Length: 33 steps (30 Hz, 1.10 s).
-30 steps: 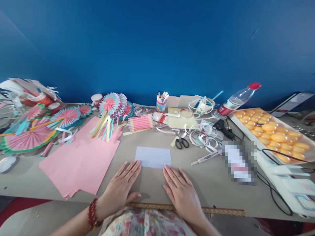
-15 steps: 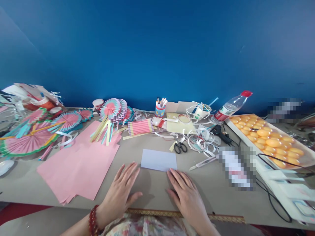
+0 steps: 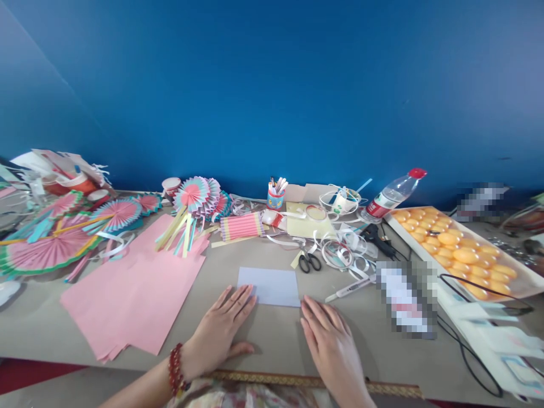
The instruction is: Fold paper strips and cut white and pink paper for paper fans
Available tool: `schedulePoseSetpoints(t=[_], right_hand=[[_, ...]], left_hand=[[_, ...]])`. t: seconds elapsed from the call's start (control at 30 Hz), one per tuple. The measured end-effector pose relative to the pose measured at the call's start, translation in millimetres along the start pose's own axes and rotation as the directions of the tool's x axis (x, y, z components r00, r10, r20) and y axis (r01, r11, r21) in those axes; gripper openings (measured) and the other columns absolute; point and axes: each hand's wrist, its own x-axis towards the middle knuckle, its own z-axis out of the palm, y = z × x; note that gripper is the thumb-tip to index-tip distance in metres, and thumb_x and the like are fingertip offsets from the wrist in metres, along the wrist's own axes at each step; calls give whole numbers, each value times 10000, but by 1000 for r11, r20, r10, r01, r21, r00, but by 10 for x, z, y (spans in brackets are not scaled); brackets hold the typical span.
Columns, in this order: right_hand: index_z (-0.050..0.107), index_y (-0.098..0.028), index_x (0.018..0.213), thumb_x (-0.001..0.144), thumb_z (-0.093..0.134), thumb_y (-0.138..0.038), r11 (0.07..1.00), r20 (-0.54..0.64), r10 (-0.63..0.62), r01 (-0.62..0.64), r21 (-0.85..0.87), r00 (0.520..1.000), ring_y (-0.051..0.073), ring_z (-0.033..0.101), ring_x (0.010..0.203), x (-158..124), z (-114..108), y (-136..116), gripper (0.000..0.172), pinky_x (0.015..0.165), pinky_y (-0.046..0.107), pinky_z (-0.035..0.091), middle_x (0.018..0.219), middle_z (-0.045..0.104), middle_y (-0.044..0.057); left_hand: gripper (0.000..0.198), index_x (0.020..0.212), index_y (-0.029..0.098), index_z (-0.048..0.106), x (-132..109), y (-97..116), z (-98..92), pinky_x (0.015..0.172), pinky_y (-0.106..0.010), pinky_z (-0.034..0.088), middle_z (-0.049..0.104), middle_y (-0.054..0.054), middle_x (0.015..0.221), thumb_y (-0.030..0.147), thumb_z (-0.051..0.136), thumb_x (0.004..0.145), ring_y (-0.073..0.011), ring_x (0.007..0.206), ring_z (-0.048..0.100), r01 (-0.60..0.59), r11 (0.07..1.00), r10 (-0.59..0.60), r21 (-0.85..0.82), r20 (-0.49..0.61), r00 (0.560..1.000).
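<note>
A small pale lavender sheet of paper (image 3: 272, 286) lies flat on the table (image 3: 272, 340) in front of me. My left hand (image 3: 221, 328), with a red bead bracelet (image 3: 175, 369) at the wrist, is spread palm down, its fingertips over the sheet's lower left corner. My right hand (image 3: 331, 343) lies palm down just past the lower right corner, fingers stretched out and slightly apart. Neither hand grips anything. To the left are several large pink sheets (image 3: 131, 300). Black-handled scissors (image 3: 309, 262) and a white utility knife (image 3: 351, 288) lie beyond the paper on the right.
Folded paper fans (image 3: 51, 243) and paper rosettes (image 3: 193, 195) stand at the left. A pleated pink piece (image 3: 242, 225), a pen cup (image 3: 276, 198), tangled strips (image 3: 340, 249), a bottle (image 3: 393, 195), a glue gun (image 3: 378, 239) and a box of yellow ovals (image 3: 454, 249) line the back and right.
My left hand has moved right and onto the corner of the sheet. My right hand has slid right, off its corner. The view has shifted slightly.
</note>
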Motion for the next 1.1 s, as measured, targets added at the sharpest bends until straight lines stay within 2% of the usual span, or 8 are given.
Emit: schedulePoseSetpoints(t=[0.13, 0.27, 0.43, 0.53, 0.67, 0.87, 1.0, 1.1], right_hand=[[645, -187, 1154, 993, 417, -295, 998, -57, 45, -43, 38, 997, 272, 575, 1071, 250, -60, -94, 300, 918, 416, 451, 1234, 640, 110], [608, -210, 1188, 952, 457, -183, 984, 59, -110, 100, 149, 992, 238, 602, 1020, 511, 2, -354, 281, 869, 377, 486, 1127, 666, 92], [620, -237, 937, 869, 532, -103, 948, 153, -90, 38, 315, 984, 217, 625, 851, 587, 150, -443, 174, 720, 326, 506, 912, 653, 42], [597, -229, 966, 870, 544, -156, 826, 106, 13, -70, 559, 994, 203, 636, 850, 577, 145, -445, 131, 738, 300, 512, 930, 658, 40], [556, -222, 905, 847, 576, -211, 641, 124, 139, -185, 745, 982, 177, 639, 757, 578, 111, -611, 63, 686, 259, 515, 829, 651, 17], [549, -217, 1026, 831, 531, -148, 789, -55, 0, 33, 613, 998, 228, 646, 856, 624, 87, -766, 207, 716, 314, 524, 940, 660, 66], [533, -227, 1156, 909, 515, -186, 830, -160, -47, 128, 543, 986, 210, 660, 832, 679, -83, -587, 251, 708, 307, 536, 985, 665, 79], [527, -238, 1230, 916, 557, -207, 906, -379, -27, 182, 381, 925, 248, 639, 1000, 728, -239, -466, 317, 887, 391, 498, 1085, 657, 108]], left_hand=[[863, 1551, 170, 208, 35, 10, 1, 1194, -467, 167, 299, -129, 1573, 712, 394, 905, -273, 1449, 273, 12, 1000, -12, -12, 0, 1000], [808, 1533, 160, 259, 29, 15, -37, 1171, -486, 250, 314, -150, 1563, 649, 457, 920, -290, 1437, 296, 4, 999, -6, -52, -50, 999], [278, 1188, 177, 610, -66, 115, -189, 996, -412, 484, 593, -140, 1298, 301, 456, 993, -256, 1209, 551, 167, 936, -237, -310, -204, 950], [236, 1011, 203, 645, -73, 187, -250, 825, -315, 561, 689, -87, 1001, 274, 419, 1004, -192, 937, 655, 195, 817, -346, -542, -190, 919], [360, 1283, 212, 550, 69, 248, -209, 831, -289, 580, 669, -104, 1184, 406, 495, 985, -207, 1023, 665, 202, 730, -419, -652, -194, 887], [254, 1144, 235, 631, 349, 188, -234, 840, -312, 563, 701, -84, 1072, 304, 427, 1009, -202, 951, 683, 123, 762, -382, -636, -288, 878], [311, 1234, 219, 577, 382, -46, -418, 900, -381, 521, 684, -93, 1098, 182, 376, 1000, -218, 1013, 640, 114, 901, -306, -419, -426, 851], [330, 1237, 202, 583, 418, -164, -510, 908, -427, 494, 664, -106, 1103, 150, 388, 976, -242, 1029, 602, 167, 963, -247, -211, -450, 858]])
